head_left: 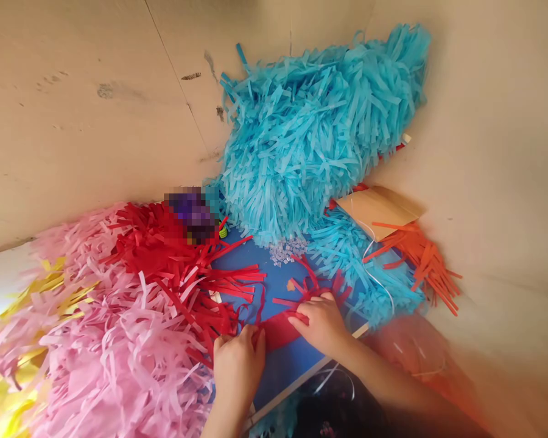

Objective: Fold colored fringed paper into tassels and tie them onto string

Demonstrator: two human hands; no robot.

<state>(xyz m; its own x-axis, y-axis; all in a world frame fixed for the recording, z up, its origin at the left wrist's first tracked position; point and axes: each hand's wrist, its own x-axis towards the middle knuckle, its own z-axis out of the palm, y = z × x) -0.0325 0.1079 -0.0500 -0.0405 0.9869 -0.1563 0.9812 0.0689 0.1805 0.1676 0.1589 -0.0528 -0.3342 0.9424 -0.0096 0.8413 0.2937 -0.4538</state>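
A strip of red fringed paper [279, 330] lies over the blue table [281, 374] near its front edge. My left hand [241, 359] is closed on the strip's left end, its fingers pinched together. At the strip's right part, my right hand [322, 322] pinches the paper between thumb and fingers. Loose red fringes stick out beyond my right hand. More red fringed paper [164, 249] is heaped to the left, close to my left hand.
Pink fringed paper [128, 359] and yellow fringes [9, 401] pile up at the left. A large turquoise bundle [305, 134] rises at the back against the wall. Small clear pieces [287, 250], a brown envelope [379, 210], orange fringes [433, 264] and white string [379, 281] lie beyond and right.
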